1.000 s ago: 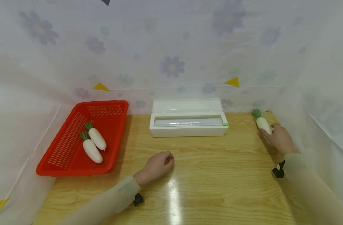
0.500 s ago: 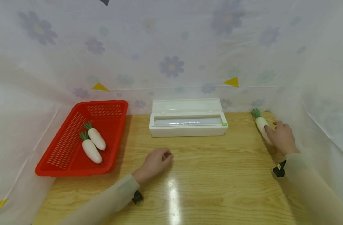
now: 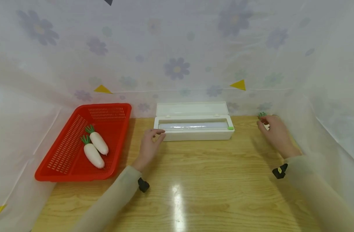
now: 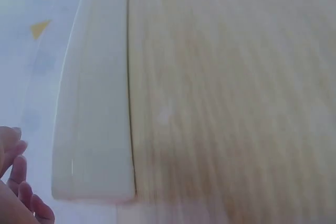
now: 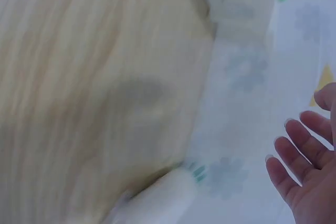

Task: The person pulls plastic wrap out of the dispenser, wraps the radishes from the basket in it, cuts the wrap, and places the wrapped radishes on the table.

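Hovering by 1 white radish (image 5: 163, 198) at the table's (image 3: 211, 174) right side, the right hand (image 3: 276, 133) has loosely spread fingers and holds nothing. The left hand (image 3: 149, 145), fingers loosely bent around nothing, is beside the open box's (image 3: 198, 136) left end. In the red basket (image 3: 118, 160) lie 2 radishes (image 3: 99, 143).

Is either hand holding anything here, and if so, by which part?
Nothing is held: left hand near the plastic-wrap dispenser, right hand near a white radish.
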Demonstrator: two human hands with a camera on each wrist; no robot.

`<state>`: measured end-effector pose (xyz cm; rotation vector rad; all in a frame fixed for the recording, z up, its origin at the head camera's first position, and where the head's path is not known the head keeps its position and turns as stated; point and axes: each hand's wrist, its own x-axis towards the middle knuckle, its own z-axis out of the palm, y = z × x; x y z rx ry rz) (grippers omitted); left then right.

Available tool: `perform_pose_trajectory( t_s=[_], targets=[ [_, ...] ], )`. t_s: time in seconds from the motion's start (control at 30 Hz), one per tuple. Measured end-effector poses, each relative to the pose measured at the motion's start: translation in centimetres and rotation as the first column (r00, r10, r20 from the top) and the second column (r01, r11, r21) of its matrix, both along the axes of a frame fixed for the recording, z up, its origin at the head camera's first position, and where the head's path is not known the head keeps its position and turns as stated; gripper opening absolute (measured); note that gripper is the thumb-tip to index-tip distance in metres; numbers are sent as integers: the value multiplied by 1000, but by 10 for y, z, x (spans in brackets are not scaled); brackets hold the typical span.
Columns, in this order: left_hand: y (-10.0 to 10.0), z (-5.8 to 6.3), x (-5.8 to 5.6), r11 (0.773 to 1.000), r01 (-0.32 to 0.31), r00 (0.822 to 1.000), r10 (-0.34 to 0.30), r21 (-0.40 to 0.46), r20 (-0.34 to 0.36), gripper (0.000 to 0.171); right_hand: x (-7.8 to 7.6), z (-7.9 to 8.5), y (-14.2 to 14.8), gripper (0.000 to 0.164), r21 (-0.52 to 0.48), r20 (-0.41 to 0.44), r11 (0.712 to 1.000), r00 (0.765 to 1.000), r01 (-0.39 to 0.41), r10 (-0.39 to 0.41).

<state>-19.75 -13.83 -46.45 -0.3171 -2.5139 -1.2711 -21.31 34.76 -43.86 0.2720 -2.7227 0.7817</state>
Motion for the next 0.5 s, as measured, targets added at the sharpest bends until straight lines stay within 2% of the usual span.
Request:
perform_pose_trajectory(
  t_s=[0.07, 0.17, 0.37, 0.5],
  targets=[
    [-4, 0, -8, 998, -28, 1000, 28, 49, 2, 23, 1, 7, -13, 36, 9, -1, 999, 999, -41, 41],
    [-10, -1, -17, 996, -58, 998, 57, 68, 15, 26, 1, 14, -33, 32, 17, 4, 994, 994, -110, 110],
    [-19, -3, -27, 995, -102, 993, 103, -11, 56, 27, -7, 15, -63, 22, 55, 34, 969, 970, -241, 239],
    [-20, 0, -29, 995, -85, 991, 90, -45, 103, 27, -14, 8, -74, 24, 85, 68, 955, 958, -284, 279]
  ],
)
